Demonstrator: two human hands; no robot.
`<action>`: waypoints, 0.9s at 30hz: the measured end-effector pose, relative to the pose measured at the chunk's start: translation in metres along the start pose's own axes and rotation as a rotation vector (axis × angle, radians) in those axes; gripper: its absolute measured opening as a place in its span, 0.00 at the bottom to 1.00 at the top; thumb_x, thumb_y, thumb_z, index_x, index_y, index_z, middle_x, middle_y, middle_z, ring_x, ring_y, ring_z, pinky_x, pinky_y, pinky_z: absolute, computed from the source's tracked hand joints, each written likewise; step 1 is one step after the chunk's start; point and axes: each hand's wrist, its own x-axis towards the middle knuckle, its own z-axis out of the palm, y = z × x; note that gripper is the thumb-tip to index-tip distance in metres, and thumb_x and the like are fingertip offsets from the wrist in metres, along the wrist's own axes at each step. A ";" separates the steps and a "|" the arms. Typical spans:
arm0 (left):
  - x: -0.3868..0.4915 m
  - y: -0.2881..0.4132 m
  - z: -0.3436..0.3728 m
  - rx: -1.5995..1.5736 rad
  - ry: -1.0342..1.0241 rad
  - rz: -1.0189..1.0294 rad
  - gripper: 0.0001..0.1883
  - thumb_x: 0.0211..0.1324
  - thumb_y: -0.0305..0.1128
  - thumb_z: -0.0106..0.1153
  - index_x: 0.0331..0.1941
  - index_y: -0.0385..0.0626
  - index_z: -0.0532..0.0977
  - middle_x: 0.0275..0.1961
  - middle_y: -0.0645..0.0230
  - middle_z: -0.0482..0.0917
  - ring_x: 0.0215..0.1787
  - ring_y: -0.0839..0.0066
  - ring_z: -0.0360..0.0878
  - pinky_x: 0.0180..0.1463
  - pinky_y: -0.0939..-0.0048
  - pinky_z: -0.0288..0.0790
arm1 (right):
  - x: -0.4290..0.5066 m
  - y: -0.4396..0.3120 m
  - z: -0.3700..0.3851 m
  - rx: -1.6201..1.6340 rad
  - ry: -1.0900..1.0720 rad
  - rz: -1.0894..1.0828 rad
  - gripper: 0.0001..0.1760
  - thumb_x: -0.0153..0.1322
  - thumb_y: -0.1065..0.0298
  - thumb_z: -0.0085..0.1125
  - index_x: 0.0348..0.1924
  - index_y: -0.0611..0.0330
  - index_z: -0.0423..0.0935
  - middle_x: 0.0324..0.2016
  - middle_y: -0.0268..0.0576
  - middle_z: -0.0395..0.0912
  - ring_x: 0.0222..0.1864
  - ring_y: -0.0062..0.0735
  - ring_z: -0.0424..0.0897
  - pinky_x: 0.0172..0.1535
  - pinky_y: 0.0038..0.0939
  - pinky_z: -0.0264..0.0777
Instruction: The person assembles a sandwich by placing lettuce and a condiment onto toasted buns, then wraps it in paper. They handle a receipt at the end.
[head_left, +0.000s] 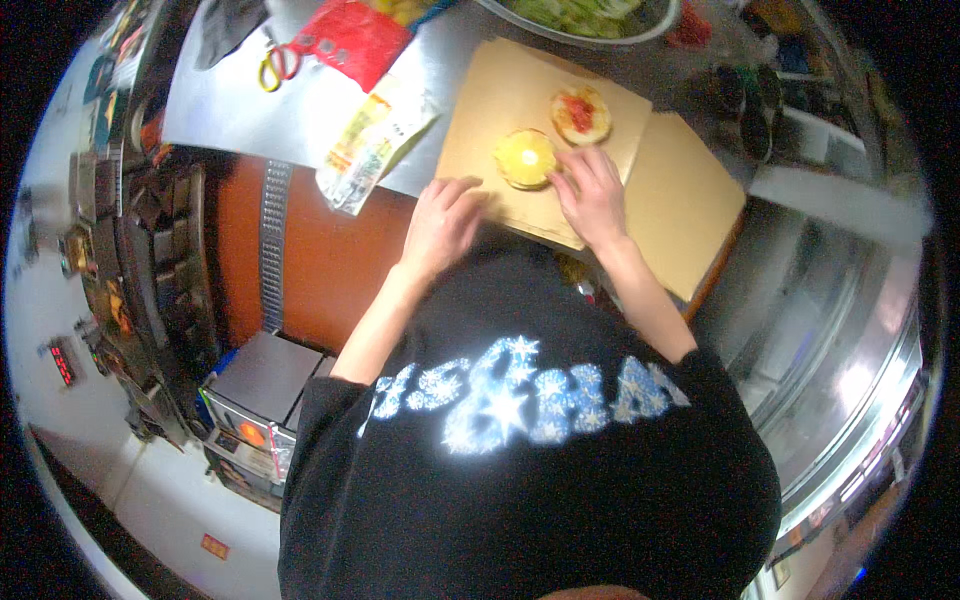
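A round bun half topped with a yellow slice (517, 166), perhaps cheese, lies on a stack of brown paper sheets (480, 112). Behind it to the right rests another bun half with red sauce (581, 114). My right hand (594, 191) has its thumb and fingertips at the right edge of the yellow-topped bun; whether they pinch it is unclear. My left hand (448, 221), blurred, hovers over the paper's near left edge with bent fingers. Nothing shows in it, and it is apart from the bun.
A metal bowl of green leaves (577, 16) stands at the back. To the left on the steel worktop (225, 112) are scissors (279, 66), a red packet (356, 41) and a printed plastic bag (375, 142) overhanging the front edge. More brown paper (679, 195) lies at right.
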 end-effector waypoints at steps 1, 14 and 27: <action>-0.016 -0.006 -0.007 -0.017 0.054 -0.042 0.12 0.58 0.26 0.67 0.46 0.44 0.82 0.55 0.62 0.83 0.54 0.55 0.80 0.61 0.56 0.75 | -0.007 -0.009 -0.001 0.004 0.009 -0.020 0.12 0.70 0.69 0.71 0.44 0.61 0.84 0.40 0.48 0.80 0.44 0.51 0.81 0.49 0.44 0.77; -0.437 -0.056 -0.042 -0.126 0.304 -0.770 0.14 0.64 0.42 0.60 0.42 0.44 0.83 0.45 0.52 0.85 0.51 0.49 0.83 0.56 0.46 0.78 | -0.122 -0.291 0.135 0.189 -0.721 -0.581 0.15 0.68 0.81 0.62 0.48 0.61 0.82 0.40 0.47 0.78 0.39 0.47 0.79 0.47 0.37 0.76; -0.745 0.094 -0.069 0.066 1.477 -1.771 0.09 0.64 0.32 0.66 0.45 0.42 0.83 0.47 0.55 0.88 0.50 0.52 0.87 0.53 0.57 0.80 | -0.168 -0.609 0.216 0.106 -1.365 -0.966 0.14 0.78 0.70 0.62 0.53 0.69 0.83 0.42 0.49 0.88 0.42 0.33 0.88 0.49 0.31 0.80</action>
